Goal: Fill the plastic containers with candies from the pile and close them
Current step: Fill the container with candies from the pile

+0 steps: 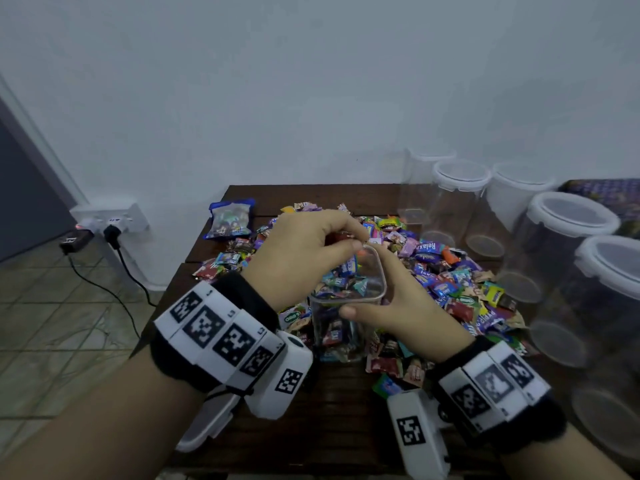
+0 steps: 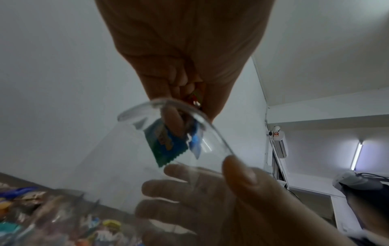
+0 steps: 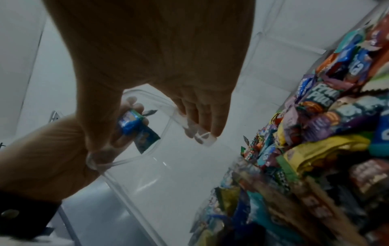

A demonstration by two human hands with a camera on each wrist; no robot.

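A clear plastic container [image 1: 346, 327], partly filled with wrapped candies, stands upright at the near edge of the candy pile [image 1: 450, 282] on the dark wooden table [image 1: 329, 410]. My right hand [image 1: 391, 306] grips its upper wall, thumb on the near side and fingers round the far side. My left hand [image 1: 346, 237] hovers over the open mouth and pinches a few candies. In the left wrist view the left hand [image 2: 179, 83] holds blue and green candies [image 2: 166, 143] just inside the rim [image 2: 210, 128]. In the right wrist view the right hand [image 3: 168, 58] curls over the rim [image 3: 164, 133].
Several empty clear containers with white lids [image 1: 571, 237] stand along the table's right side. A sealed candy bag [image 1: 230, 220] lies at the back left. A white lid [image 1: 207, 427] sits at the table's near left edge. A wall socket with plugs [image 1: 110, 223] is at the left.
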